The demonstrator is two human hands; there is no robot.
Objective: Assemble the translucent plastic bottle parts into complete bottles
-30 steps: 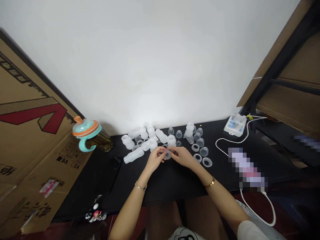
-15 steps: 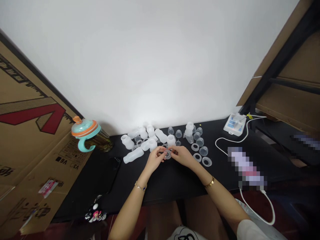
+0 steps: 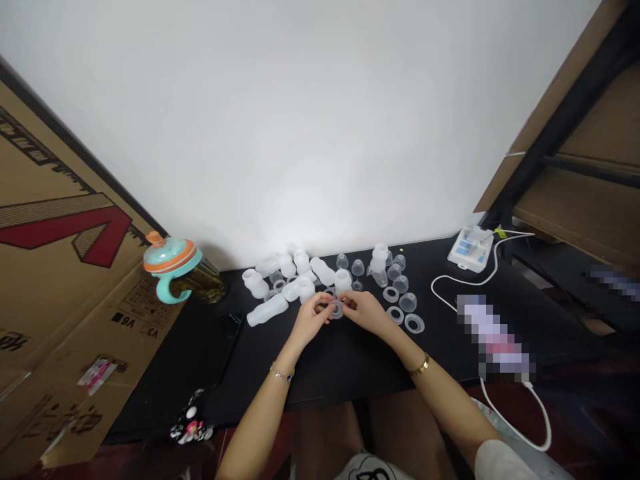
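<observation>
Between my two hands is a translucent bottle collar ring (image 3: pixel 337 309), held just above the black table. My left hand (image 3: pixel 315 312) pinches its left side, and my right hand (image 3: pixel 359 308) pinches its right side. Whether a nipple sits inside the ring is too small to tell. Beyond my fingers, white baby bottles (image 3: pixel 267 310) lie and stand in a cluster, one upright bottle (image 3: pixel 343 280) right behind my hands. To the right are clear dome caps (image 3: pixel 408 302) and several loose collar rings (image 3: pixel 414 324).
A teal and orange lidded jug (image 3: pixel 183 270) stands at the left by a cardboard box (image 3: pixel 60 267). A dark phone-like slab (image 3: pixel 220 350) lies near it. At the right are a white power strip (image 3: pixel 470 249), its white cable (image 3: pixel 493 267) and a blurred-out object (image 3: pixel 495 337).
Both hands stay nearly in place around the collar ring, which has turned or tilted slightly between the fingers. Nothing else has visibly moved.
</observation>
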